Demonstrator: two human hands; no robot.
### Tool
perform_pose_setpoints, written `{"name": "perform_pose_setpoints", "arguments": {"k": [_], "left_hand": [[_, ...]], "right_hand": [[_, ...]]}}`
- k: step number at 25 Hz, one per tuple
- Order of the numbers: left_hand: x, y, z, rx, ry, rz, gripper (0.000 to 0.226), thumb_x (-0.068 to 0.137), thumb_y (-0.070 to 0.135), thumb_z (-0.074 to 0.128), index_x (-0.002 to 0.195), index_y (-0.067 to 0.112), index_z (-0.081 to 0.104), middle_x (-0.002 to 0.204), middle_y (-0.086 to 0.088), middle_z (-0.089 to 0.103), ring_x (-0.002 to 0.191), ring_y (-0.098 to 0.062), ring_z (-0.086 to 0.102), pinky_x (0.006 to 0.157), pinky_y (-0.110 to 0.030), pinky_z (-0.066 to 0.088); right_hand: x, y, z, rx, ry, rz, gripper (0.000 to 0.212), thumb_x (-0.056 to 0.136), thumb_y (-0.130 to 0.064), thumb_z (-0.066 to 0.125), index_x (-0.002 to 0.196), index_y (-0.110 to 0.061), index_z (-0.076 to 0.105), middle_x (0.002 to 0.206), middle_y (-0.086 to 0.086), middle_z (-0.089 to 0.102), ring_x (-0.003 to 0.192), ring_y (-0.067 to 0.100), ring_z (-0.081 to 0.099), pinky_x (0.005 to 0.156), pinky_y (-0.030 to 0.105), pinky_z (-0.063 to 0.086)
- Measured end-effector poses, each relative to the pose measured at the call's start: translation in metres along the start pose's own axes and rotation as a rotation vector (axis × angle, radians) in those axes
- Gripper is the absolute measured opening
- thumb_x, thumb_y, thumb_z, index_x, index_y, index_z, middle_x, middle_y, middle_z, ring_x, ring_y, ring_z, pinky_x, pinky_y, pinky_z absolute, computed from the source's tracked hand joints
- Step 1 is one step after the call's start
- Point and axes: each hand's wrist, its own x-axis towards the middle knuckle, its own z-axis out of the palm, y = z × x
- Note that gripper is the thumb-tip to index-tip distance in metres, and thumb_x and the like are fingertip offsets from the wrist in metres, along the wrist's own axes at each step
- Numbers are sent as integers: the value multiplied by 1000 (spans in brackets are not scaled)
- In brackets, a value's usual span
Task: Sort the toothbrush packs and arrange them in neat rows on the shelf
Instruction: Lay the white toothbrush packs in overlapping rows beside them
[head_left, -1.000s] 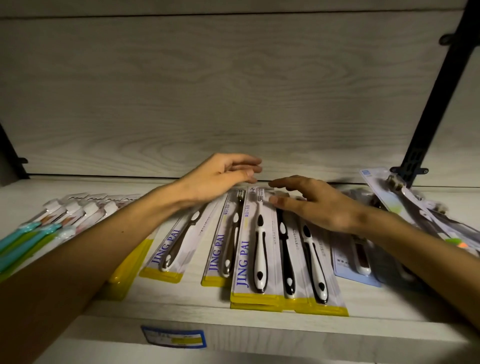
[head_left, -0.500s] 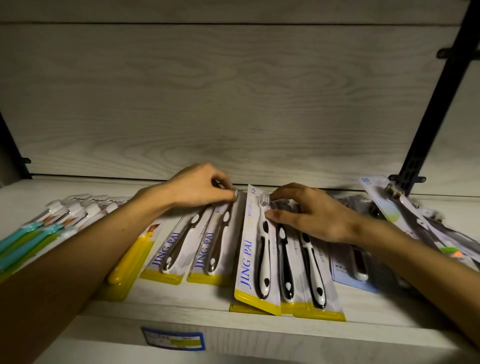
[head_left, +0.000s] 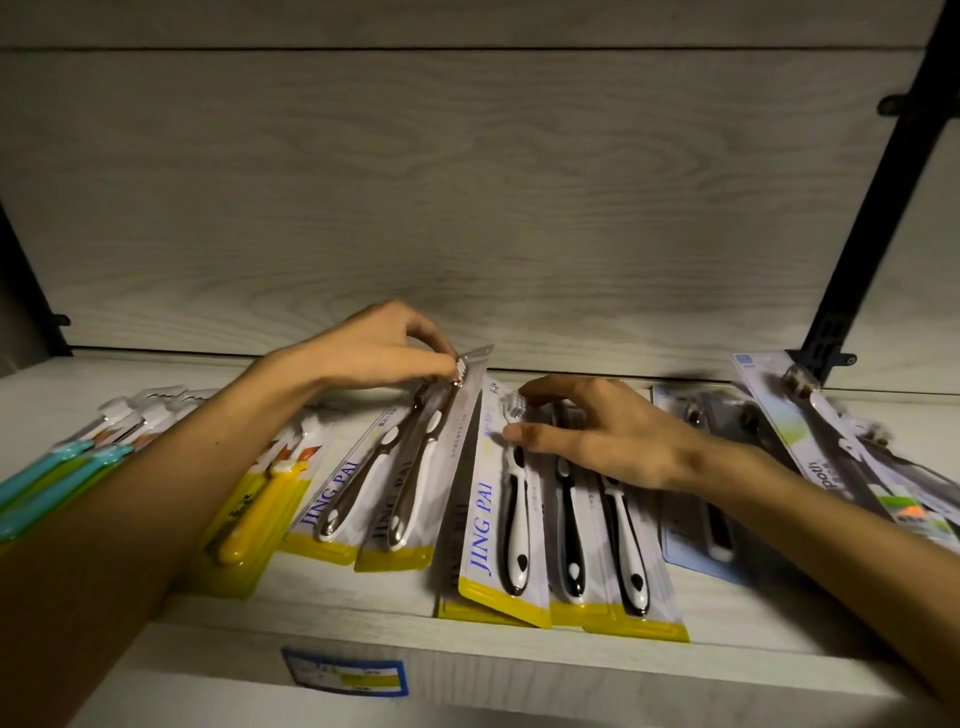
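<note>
Toothbrush packs lie side by side on a pale wood-grain shelf (head_left: 467, 670). My left hand (head_left: 379, 348) pinches the top end of a JING PAI pack with a silver brush (head_left: 415, 488), lifting that end and tilting the pack toward the left. My right hand (head_left: 587, 431) pinches the top of a JING PAI pack with a black-and-white brush (head_left: 506, 519), whose left edge is raised. Further black-and-white packs (head_left: 613, 551) lie partly under that hand. Another silver-brush pack (head_left: 337, 493) lies flat to the left.
Yellow-brush packs (head_left: 249, 509) and teal-brush packs (head_left: 57, 478) lie at the left. Blue-backed and other packs (head_left: 826, 457) are heaped at the right, near a black bracket (head_left: 852, 291). A wood-grain back wall (head_left: 467, 208) stands behind. A price label (head_left: 345, 675) sticks to the front edge.
My left hand went from hovering open to pinching the silver-brush pack's top and lifting it. My right hand closed on the black-and-white pack's top and tilted it up.
</note>
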Motion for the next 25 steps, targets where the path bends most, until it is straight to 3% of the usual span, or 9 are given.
{"name": "perform_pose_setpoints", "arguments": {"k": [4, 8, 14, 18, 22, 25], "left_hand": [[1, 2, 9, 22, -45, 34, 23, 82, 40, 75, 100, 27, 77, 97, 15, 76, 86, -2, 72, 96, -40, 55], [-1, 6, 15, 19, -48, 47, 39, 69, 54, 71, 97, 28, 77, 94, 16, 77, 83, -3, 72, 94, -42, 56], [-2, 6, 12, 11, 6, 0, 42, 65, 60, 68, 95, 31, 76, 107, 18, 73, 103, -1, 66, 106, -42, 47], [0, 2, 17, 68, 7, 13, 27, 79, 47, 74, 99, 28, 76, 100, 15, 74, 91, -2, 69, 96, -41, 54], [2, 0, 20, 242, 68, 21, 26, 81, 49, 71, 101, 31, 74, 94, 16, 74, 79, 2, 66, 85, -32, 56], [1, 1, 23, 494, 74, 49, 36, 84, 52, 64, 113, 32, 68, 111, 12, 72, 95, -13, 66, 85, -32, 53]], "right_hand": [[0, 0, -1, 62, 38, 19, 60, 75, -68, 69, 121, -30, 65, 110, -17, 69, 101, 0, 62, 90, 24, 51], [3, 4, -2, 54, 123, -27, 34, 85, -44, 72, 111, -23, 72, 107, -11, 71, 102, 3, 64, 94, 27, 50], [8, 6, 7, 228, 83, -5, 37, 84, -36, 76, 117, -19, 71, 106, -5, 71, 100, 8, 66, 92, 21, 51], [12, 12, -6, 306, 57, 85, 24, 83, -28, 79, 104, -17, 72, 99, -4, 73, 94, 12, 68, 84, 22, 53], [16, 18, -11, 188, 91, 159, 15, 83, -28, 76, 98, -23, 72, 93, -4, 74, 92, 16, 69, 89, 36, 56], [19, 16, -7, 84, 105, 139, 18, 84, -32, 73, 100, -24, 73, 93, -6, 74, 91, 13, 68, 88, 38, 56]]}}
